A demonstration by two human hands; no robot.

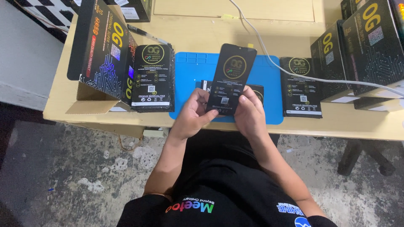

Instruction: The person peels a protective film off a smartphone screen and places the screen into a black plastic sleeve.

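Starting way over on the left, there's an open cardboard box (90,98) on the wooden table (202,35), with a tall black carton (103,46) with gold and coloured print standing in it and leaning back. Just beside that sits a thick stack of black flat packs (152,80), gold ring logo on top and a white label strip at the bottom. A black pen (143,31) lies behind the stack. Then comes the blue mat (189,71) in the middle of the table. The left hand (191,113) is curled around the lower left edge of a black phone screen panel (231,77), thumb pressed on its front. The panel is held up over the mat, tilted a bit to the right, gold circle near the top. The right hand (250,115) grips the lower right edge, fingers wrapped behind it. So both hands are closed on it, 1 on each side. Under the hands another black flat pack (259,91) lies on the mat, mostly hidden. A white cable (269,52) runs from the top of the table across to the right. Right of the mat there's a second stack of black packs (301,86), and past that 3 or so black cartons (362,50) standing close together at the table's right end. Below the table it's rough grey concrete floor (84,168).
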